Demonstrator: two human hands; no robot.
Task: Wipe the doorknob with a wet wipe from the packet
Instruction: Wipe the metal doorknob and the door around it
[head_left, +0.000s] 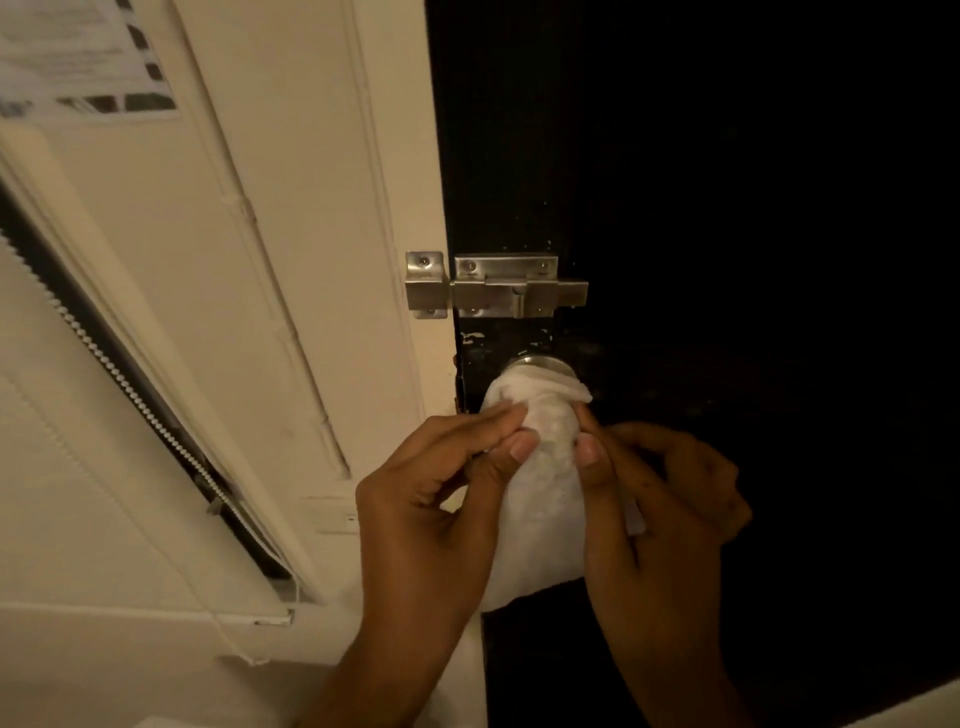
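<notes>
You stood before a dark door (727, 182) that met a cream door frame (395, 182) on its left side, with a metal slide bolt (511, 291) fixed across the two. Under the bolt was the doorknob (537, 366). Only its silver upper rim showed, because the wet wipe (540, 467) was draped over the rest and hung down below it.

Your left hand (431, 499) had its grip pinched on the left edge of the wipe, thumb against fingertips. Your right hand (670, 499) had its grip pinched on the right edge in the same manner, so the cloth was pulled across the front of the knob between them.

In my judgement the first part was done: the wipe was already out and unfolded, and it was touching the knob. The packet was not in view. What was left was the wiping itself, around the sides, the rim and the neck. How much of the knob was already clean, I cannot tell.
</notes>
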